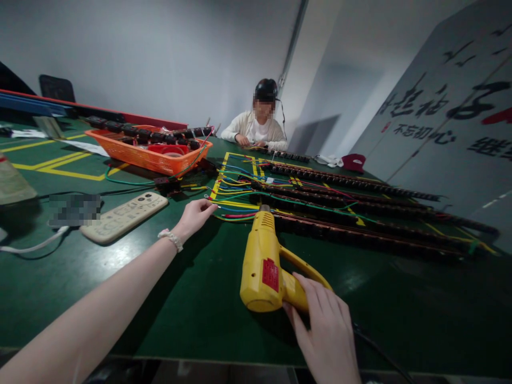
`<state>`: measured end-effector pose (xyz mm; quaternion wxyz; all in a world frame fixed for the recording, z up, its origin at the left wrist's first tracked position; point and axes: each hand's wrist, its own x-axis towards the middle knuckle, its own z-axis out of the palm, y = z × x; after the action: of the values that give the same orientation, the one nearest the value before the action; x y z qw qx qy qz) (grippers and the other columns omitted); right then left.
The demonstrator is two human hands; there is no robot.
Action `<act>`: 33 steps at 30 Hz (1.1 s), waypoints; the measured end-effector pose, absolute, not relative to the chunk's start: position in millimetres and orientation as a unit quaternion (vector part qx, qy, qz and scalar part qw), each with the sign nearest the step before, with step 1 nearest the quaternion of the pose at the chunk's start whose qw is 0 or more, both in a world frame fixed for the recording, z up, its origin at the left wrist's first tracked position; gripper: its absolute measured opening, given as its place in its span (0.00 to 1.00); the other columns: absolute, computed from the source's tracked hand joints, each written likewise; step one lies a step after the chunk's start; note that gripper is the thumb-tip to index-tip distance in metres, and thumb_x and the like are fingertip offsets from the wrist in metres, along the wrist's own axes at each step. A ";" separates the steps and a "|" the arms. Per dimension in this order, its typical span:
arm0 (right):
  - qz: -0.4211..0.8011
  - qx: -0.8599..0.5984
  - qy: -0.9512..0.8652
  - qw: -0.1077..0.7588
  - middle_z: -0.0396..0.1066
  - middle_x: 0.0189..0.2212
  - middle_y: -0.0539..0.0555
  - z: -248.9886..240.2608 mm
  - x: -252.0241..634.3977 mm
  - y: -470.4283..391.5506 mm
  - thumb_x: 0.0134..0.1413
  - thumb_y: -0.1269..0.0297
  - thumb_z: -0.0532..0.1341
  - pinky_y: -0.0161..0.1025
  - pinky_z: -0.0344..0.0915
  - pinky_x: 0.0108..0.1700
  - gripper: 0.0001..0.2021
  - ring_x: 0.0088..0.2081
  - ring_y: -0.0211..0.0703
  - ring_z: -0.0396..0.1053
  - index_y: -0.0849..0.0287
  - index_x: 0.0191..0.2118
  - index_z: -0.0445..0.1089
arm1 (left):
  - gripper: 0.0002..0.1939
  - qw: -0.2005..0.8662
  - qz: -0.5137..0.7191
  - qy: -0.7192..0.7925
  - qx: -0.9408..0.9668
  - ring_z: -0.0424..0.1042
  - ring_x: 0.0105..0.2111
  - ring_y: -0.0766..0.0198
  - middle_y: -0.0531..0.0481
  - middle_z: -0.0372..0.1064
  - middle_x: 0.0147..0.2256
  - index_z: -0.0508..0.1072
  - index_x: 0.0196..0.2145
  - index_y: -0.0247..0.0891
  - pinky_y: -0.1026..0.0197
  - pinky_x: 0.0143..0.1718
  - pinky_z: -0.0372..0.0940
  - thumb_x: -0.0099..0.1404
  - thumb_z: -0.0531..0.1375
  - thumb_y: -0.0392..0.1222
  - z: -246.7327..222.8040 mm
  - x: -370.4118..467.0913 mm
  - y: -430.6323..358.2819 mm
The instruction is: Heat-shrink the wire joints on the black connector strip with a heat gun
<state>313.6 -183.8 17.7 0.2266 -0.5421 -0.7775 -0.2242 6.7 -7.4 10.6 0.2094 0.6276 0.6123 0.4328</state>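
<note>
My right hand (326, 320) is wrapped round the handle of a yellow heat gun (262, 261), whose nozzle points away from me toward the wires. Its black cord trails off at the lower right. With thumb and fingers pinched together, my left hand (196, 216) is at the end of a wire on the green table. Coloured wires (236, 212) in blue, red and green run from there to the long dark strips (360, 234), which lie side by side toward the right. Part of the nearest strip is hidden behind the heat gun.
An orange basket (148, 159) holding dark strips stands left of the wires. A phone in a beige case (126, 217) lies near my left forearm, beside a dark device with a white cable (38, 248). Across the table sits another person (256, 125); a dark red cap (353, 162) lies nearby.
</note>
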 end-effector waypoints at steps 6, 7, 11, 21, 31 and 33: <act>-0.213 -0.540 -0.775 0.251 0.67 0.42 0.51 15.6 282.8 -186.8 0.55 0.56 0.56 0.41 0.54 0.48 0.20 0.43 0.39 0.62 0.58 0.52 0.60 | 0.24 0.205 0.416 0.606 0.646 0.62 0.25 0.67 0.49 0.67 0.23 0.73 0.28 0.32 0.65 0.26 0.51 0.58 0.51 0.58 10.8 7.7 -8.1; -0.202 -0.540 -0.777 0.253 0.66 0.43 0.50 16.0 276.9 -187.0 0.53 0.57 0.58 0.41 0.54 0.48 0.21 0.43 0.39 0.62 0.58 0.52 0.60 | 0.24 0.199 0.411 0.608 0.649 0.62 0.25 0.67 0.50 0.66 0.23 0.72 0.28 0.33 0.65 0.26 0.50 0.58 0.51 0.58 11.2 8.1 -8.4; -0.157 -0.553 -0.777 0.256 0.66 0.43 0.48 18.3 255.9 -187.6 0.50 0.60 0.61 0.43 0.54 0.50 0.22 0.44 0.38 0.62 0.55 0.52 0.60 | 0.22 0.177 0.389 0.617 0.661 0.60 0.25 0.67 0.51 0.65 0.23 0.70 0.27 0.34 0.65 0.26 0.49 0.59 0.50 0.57 12.4 9.9 -9.1; -0.116 -0.553 -0.781 0.268 0.66 0.43 0.51 16.4 215.8 -184.4 0.53 0.59 0.58 0.47 0.59 0.49 0.19 0.44 0.41 0.63 0.55 0.51 0.62 | 0.23 0.198 0.382 0.597 0.677 0.63 0.28 0.63 0.47 0.69 0.27 0.71 0.27 0.33 0.63 0.30 0.53 0.55 0.48 0.56 12.2 3.4 -3.4; -0.104 -0.529 -0.795 0.279 0.68 0.43 0.46 19.8 233.2 -186.6 0.48 0.59 0.63 0.43 0.60 0.48 0.23 0.42 0.39 0.64 0.52 0.51 0.61 | 0.25 0.211 0.397 0.615 0.648 0.65 0.32 0.62 0.46 0.70 0.31 0.72 0.31 0.33 0.63 0.33 0.54 0.56 0.49 0.58 13.6 6.3 -5.6; -0.098 -0.534 -0.792 0.279 0.68 0.43 0.45 21.4 239.4 -186.8 0.47 0.60 0.64 0.42 0.60 0.48 0.24 0.42 0.38 0.64 0.51 0.51 0.61 | 0.24 0.201 0.402 0.612 0.650 0.65 0.31 0.63 0.47 0.70 0.31 0.73 0.32 0.33 0.64 0.33 0.54 0.57 0.50 0.58 12.6 7.3 -6.1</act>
<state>239.4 -186.8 21.4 0.2787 -0.5340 -0.7922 -0.0978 7.3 -6.1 12.6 0.2014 0.6504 0.6122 0.4020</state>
